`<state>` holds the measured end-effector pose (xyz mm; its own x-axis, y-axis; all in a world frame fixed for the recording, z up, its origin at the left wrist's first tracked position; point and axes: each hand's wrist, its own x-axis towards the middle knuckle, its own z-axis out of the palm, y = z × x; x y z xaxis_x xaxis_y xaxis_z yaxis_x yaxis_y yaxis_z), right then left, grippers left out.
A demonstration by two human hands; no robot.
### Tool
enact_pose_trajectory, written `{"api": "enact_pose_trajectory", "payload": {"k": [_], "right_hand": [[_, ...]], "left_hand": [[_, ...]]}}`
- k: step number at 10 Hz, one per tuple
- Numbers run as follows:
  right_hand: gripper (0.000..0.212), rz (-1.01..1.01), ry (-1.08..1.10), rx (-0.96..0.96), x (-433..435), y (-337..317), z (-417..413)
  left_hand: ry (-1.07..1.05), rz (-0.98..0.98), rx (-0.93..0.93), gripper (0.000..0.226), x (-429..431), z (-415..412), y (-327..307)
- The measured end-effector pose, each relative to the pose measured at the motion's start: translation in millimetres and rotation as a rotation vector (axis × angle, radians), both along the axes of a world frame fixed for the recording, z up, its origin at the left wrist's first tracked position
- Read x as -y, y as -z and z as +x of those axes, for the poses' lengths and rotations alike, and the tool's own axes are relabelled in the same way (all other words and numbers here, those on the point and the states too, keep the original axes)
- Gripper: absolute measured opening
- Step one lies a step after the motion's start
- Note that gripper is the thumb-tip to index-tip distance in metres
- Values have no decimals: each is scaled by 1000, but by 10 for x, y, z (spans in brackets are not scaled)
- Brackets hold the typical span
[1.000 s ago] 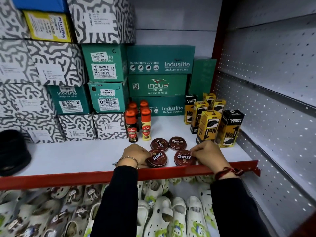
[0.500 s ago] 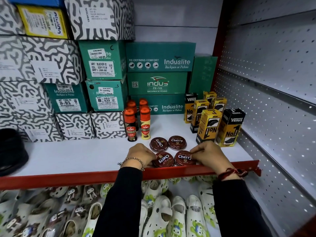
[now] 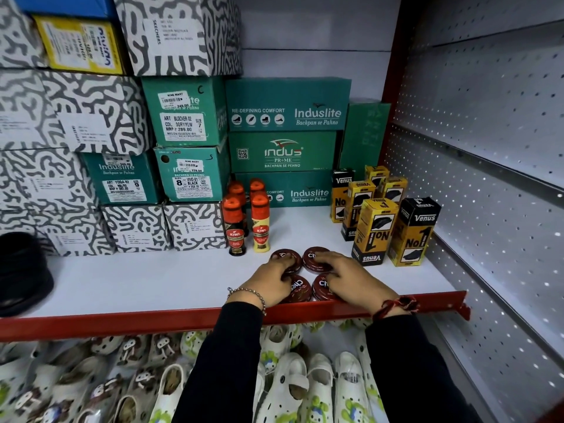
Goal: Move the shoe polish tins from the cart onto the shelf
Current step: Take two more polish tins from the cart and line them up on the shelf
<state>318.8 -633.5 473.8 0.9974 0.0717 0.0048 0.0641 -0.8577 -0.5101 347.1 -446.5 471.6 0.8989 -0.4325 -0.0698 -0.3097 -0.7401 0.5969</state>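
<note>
Four round maroon Cherry shoe polish tins lie flat in a two-by-two block on the white shelf (image 3: pixel 152 279), just behind its red front lip. My left hand (image 3: pixel 268 279) lies over the left pair. Its fingers curl onto the back left tin (image 3: pixel 287 257) and its palm half hides the front left tin (image 3: pixel 300 290). My right hand (image 3: pixel 348 276) covers the right pair, fingers on the back right tin (image 3: pixel 312 257), palm over the front right tin (image 3: pixel 321 289). The cart is out of view.
Kiwi liquid polish bottles (image 3: pixel 235 227) stand just behind the tins. Yellow and black Venus boxes (image 3: pixel 412 236) stand to the right. Stacked shoe boxes (image 3: pixel 189 175) fill the back and left. A black item (image 3: pixel 21 273) sits at the far left. White clogs (image 3: pixel 293 389) lie below the shelf.
Both hands have slid forward from the front pair of tins, so the fingers now rest on the back pair. The front left tin was first pushed right, closing the gap beside the front right tin.
</note>
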Motion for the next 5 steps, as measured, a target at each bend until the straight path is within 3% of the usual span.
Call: {"api": "enact_pose_trajectory", "payload": {"k": [4,5], "right_hand": [[54,-66,6,111,30,-11,-120],[52,-25,21,220,29,-96,-133]], "left_hand": [[2,-21,72,54,-30,-54,0],[-2,-67,112,52,-12,-64,-66]]}}
